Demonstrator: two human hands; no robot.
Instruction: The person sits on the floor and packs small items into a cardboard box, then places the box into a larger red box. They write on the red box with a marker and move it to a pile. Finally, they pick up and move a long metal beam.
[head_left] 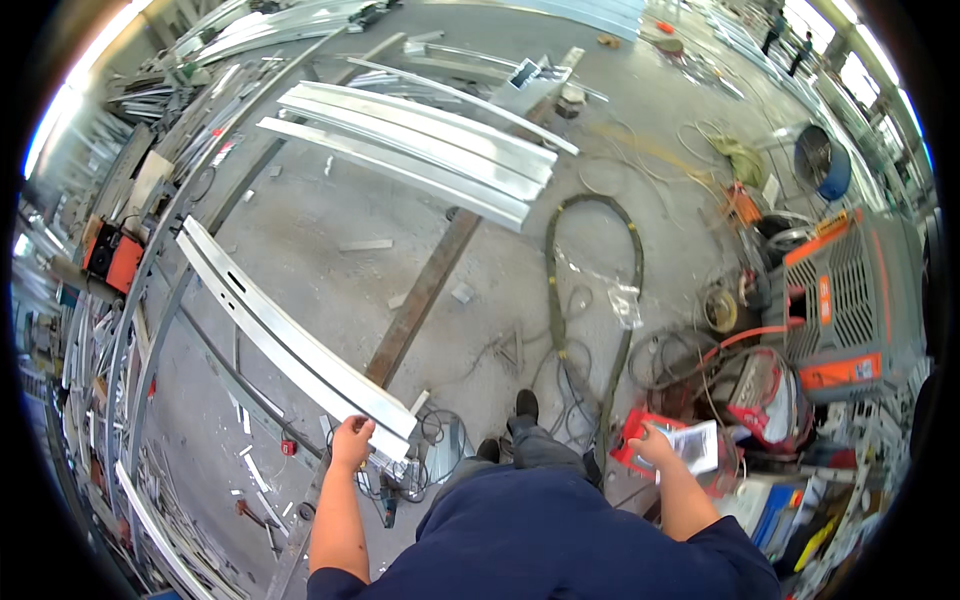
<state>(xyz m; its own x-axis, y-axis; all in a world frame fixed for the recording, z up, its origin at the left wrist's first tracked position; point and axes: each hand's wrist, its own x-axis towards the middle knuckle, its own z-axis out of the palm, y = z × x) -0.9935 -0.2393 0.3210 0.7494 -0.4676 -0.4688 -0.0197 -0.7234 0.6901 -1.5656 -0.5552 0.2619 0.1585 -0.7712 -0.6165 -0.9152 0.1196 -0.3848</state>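
Observation:
My left hand (pixel 352 442) is at the near end of a long silvery metal channel (pixel 290 338), fingers curled at its lower edge. The channel has slots in its face and slants up to the far left, resting across a brown beam and a curved rail. On the right, my right hand (pixel 654 447) is closed on a flat red-and-white packet (pixel 695 446), its fingers partly hidden. Beyond the channel, several wide silvery profiles (pixel 420 140) lie side by side. By my left forearm, a dark green power drill (pixel 388 503) lies on the floor.
A grey-and-orange machine (pixel 835 305) stands at the right, with hoses and cables around it. A dark wrapped cable (pixel 552 270) loops over the floor ahead. A brown beam (pixel 425 295) crosses the middle. Metal offcuts and a hammer (pixel 250 514) lie at the left.

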